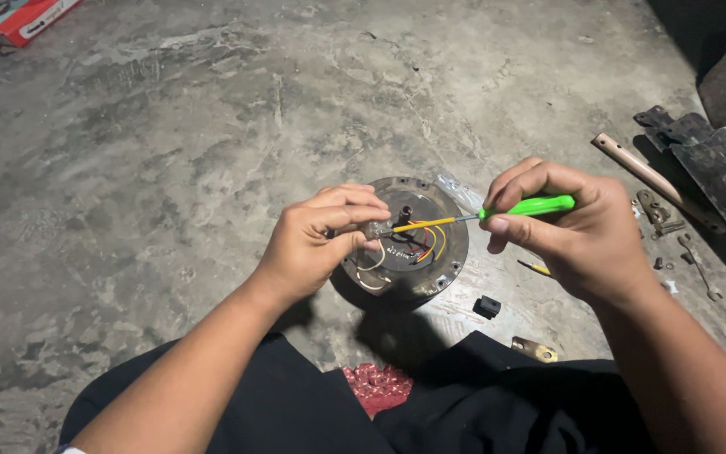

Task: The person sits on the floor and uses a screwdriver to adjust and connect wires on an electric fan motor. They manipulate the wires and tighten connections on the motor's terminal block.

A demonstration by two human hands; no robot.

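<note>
We found the right hand [577, 240] clenched on a green-handled screwdriver [524, 207] whose shaft ran toward nine o'clock to a small fitting [373, 229] pinched by the left hand [317, 244] over the round motor plate [449, 252].

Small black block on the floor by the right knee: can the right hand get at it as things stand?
Probably not at once: the right hand is closed on the green screwdriver. The black block itself lies uncovered on the concrete floor.
</note>
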